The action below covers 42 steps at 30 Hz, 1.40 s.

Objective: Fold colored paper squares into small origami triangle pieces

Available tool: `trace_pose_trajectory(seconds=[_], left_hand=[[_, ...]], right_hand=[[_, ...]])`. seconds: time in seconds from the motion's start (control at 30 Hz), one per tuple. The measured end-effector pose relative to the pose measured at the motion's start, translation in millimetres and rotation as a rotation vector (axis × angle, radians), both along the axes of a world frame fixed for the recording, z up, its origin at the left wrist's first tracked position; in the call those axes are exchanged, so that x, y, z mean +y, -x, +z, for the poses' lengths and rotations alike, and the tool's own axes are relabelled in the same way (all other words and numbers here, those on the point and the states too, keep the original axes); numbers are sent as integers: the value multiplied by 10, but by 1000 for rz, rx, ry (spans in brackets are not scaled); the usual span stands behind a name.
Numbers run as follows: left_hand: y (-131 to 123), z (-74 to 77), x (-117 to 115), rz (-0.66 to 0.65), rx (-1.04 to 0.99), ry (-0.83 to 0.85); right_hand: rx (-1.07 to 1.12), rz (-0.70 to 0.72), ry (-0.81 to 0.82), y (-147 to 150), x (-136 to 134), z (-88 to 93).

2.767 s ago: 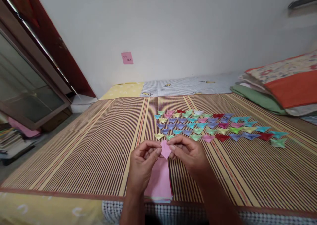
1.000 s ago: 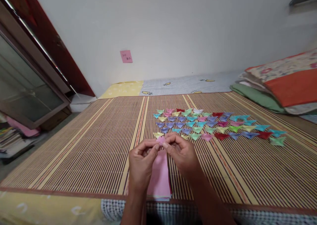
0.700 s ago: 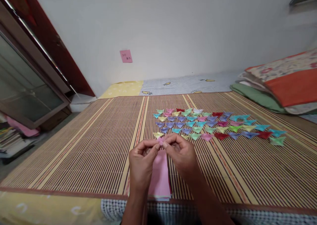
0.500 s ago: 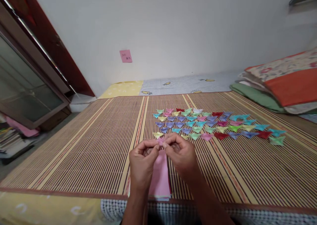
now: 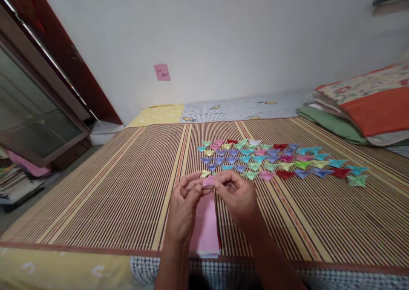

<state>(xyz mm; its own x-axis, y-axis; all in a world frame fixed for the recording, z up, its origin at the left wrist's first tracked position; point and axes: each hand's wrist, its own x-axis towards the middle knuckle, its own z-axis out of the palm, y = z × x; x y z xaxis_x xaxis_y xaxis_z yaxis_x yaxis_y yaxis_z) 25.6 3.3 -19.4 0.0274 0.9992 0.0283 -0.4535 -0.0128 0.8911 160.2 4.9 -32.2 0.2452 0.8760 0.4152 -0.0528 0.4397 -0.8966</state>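
Note:
A small folded pink paper (image 5: 209,181) is held between my two hands, above the striped mat. My left hand (image 5: 184,202) grips its left side with thumb and fingers. On its right side, the thumb and fingertips of my right hand (image 5: 239,194) pinch it. Below my hands lies a stack of pink paper sheets (image 5: 206,226), partly covered by my left hand and wrist. Just beyond my fingers is a folded yellow paper (image 5: 205,173). Rows of small folded papers in several colours, such as a green one (image 5: 357,180), spread beyond and to the right.
The striped mat (image 5: 111,196) covers the bed. Folded bedding with an orange cover (image 5: 380,111) is piled at the right. A pink note (image 5: 162,72) is on the wall. At the left are a glass-panelled cabinet (image 5: 35,107) and stacked items (image 5: 15,181).
My fingers have shifted apart a little around the pink paper, and more of it shows. My right hand has moved slightly right and down.

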Motion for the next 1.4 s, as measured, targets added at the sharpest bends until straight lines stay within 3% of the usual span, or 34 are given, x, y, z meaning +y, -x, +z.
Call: trace_pose_trajectory(seconds=[0.17,0.43,0.67,0.97,1.4], left_hand=[[-10,-18,8,-52,111,-38],[-48,6,-18,45,291,-165],[-92,23,-37,89,278,-152],[-109,4,-30,148,281,-168],[-161,8,-76,187,297,-196]], right_hand=[[71,48,32,18,-18,34],[70,111,80,14,-42,36],[153,157,114,9,-31,56],[-33,265,177,-93,-37,115],[3,194,145,-24,-57,102]])
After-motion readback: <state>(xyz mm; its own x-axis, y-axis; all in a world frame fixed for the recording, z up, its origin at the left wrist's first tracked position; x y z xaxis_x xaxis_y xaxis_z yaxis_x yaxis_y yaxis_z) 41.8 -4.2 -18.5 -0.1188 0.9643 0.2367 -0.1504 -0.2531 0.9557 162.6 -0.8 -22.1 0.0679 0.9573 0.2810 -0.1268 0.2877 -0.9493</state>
